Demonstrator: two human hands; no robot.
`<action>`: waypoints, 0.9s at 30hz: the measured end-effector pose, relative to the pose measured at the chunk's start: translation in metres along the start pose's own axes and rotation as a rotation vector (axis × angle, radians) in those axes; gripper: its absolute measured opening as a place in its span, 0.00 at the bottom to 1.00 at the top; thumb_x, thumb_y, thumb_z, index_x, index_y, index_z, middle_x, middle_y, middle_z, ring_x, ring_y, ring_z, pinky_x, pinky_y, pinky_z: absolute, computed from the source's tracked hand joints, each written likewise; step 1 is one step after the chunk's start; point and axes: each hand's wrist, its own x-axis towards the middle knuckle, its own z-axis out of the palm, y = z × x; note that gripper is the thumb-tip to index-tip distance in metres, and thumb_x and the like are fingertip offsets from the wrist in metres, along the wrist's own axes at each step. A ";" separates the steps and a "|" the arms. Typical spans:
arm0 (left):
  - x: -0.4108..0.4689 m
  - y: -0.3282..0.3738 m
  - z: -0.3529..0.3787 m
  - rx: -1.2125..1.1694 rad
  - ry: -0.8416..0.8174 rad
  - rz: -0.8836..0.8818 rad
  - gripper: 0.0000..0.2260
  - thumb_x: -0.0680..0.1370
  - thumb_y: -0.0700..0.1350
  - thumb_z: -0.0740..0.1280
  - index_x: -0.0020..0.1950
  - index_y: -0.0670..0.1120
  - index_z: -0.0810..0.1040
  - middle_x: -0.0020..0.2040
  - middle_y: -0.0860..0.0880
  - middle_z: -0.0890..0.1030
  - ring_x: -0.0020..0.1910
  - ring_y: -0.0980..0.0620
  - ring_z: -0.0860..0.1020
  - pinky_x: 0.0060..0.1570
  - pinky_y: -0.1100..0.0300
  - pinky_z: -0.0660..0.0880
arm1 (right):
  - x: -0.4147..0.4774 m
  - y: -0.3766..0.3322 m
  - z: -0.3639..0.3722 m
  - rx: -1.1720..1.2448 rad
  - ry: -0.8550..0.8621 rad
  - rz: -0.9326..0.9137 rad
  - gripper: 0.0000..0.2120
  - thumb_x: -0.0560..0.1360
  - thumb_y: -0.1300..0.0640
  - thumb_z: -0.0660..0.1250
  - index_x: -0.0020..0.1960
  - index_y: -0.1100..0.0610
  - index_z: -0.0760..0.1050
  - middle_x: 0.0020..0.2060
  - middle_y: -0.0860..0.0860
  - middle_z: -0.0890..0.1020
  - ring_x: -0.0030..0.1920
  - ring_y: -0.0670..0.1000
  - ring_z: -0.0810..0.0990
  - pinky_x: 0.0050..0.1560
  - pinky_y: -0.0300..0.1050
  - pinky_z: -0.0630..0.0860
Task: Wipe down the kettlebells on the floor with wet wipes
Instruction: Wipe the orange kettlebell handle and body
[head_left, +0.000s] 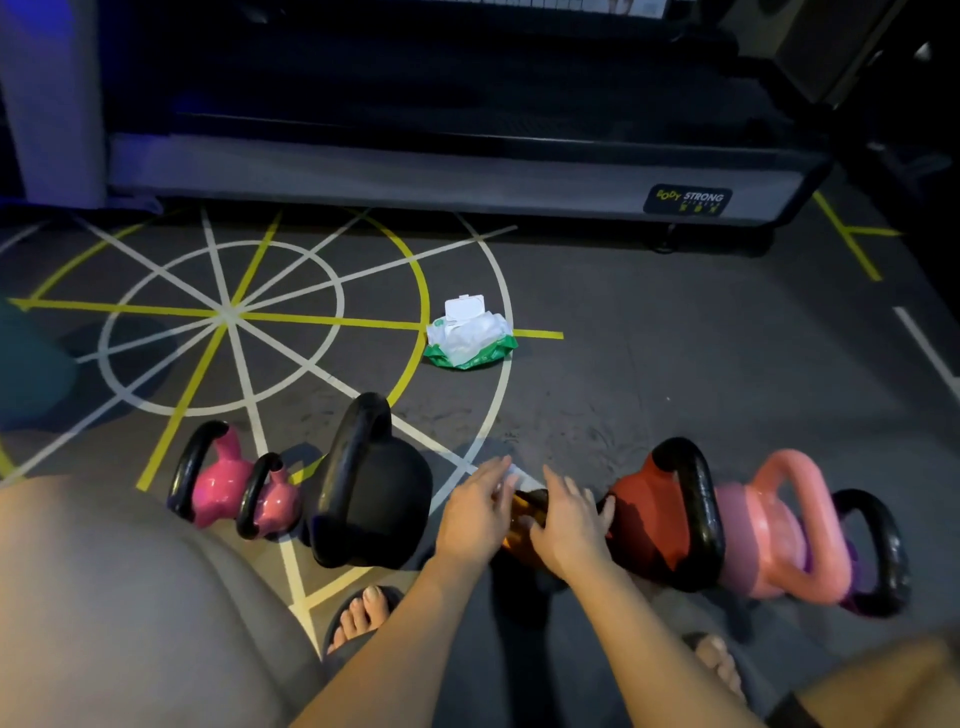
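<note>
- toes are our worry. our foot (363, 613) sits near the black kettlebell (374, 493) and the orange kettlebell (524, 512). if we push too hard, the orange one could tip onto us.
- where are our hands?
- both lie on the orange one, our left hand (472, 514) and our right hand (569, 525), fingers stretched out flat. a white wet wipe (514, 470) peeks out between them. we cannot tell if we pinch it.
- then it might slip out. the wipes pack (470, 335) lies well apart, lid open, so the others could dry.
</note>
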 end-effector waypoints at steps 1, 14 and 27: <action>0.003 0.001 -0.001 -0.037 0.018 -0.067 0.17 0.84 0.52 0.61 0.71 0.49 0.77 0.68 0.52 0.78 0.69 0.54 0.74 0.66 0.67 0.65 | 0.002 0.002 0.001 0.003 -0.011 -0.013 0.34 0.78 0.46 0.65 0.79 0.48 0.54 0.73 0.49 0.68 0.74 0.55 0.64 0.76 0.64 0.50; 0.029 -0.022 0.021 -0.660 0.019 -0.565 0.13 0.84 0.52 0.62 0.49 0.54 0.86 0.46 0.49 0.86 0.53 0.49 0.83 0.58 0.52 0.79 | 0.018 0.008 -0.001 0.041 -0.060 -0.033 0.27 0.80 0.47 0.60 0.77 0.47 0.57 0.70 0.47 0.70 0.71 0.54 0.67 0.74 0.60 0.56; 0.028 -0.018 0.032 -0.609 0.101 -0.730 0.13 0.81 0.43 0.64 0.42 0.52 0.85 0.42 0.50 0.86 0.48 0.49 0.84 0.57 0.47 0.81 | 0.021 0.016 -0.014 0.177 -0.232 -0.045 0.40 0.81 0.50 0.62 0.81 0.50 0.38 0.75 0.47 0.67 0.74 0.56 0.62 0.76 0.59 0.52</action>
